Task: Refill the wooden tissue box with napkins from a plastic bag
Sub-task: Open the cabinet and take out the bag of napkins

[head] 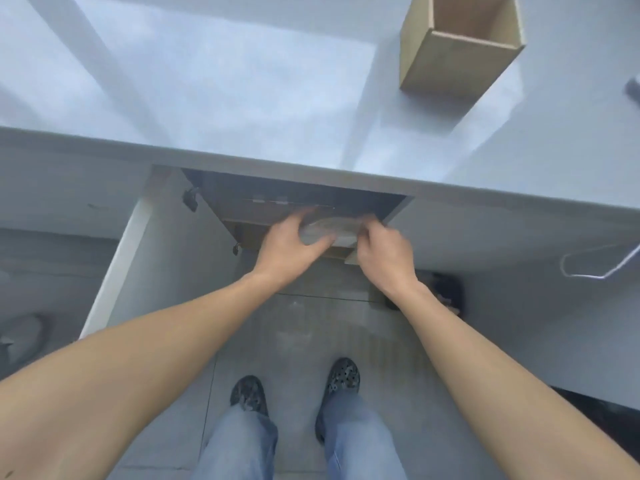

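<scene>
Bag (329,230) of napkins: in open cupboard (294,206) under counter (242,109), gripped betw. left hand (291,249) & right hand (382,254); step: fetching; next, prob. lift to box (457,43) on counter, well apart.

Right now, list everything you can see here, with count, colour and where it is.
wooden box: one, tan, open top, on the counter, far right
counter: one, pale grey, across the top
cabinet door: one, white, swung open, left
plastic bag: one, clear with pale contents, at the cabinet opening under the counter
cable: one, white, hanging at right
shoes: two, dark patterned, on the grey floor
left hand: on the bag
right hand: on the bag
</scene>
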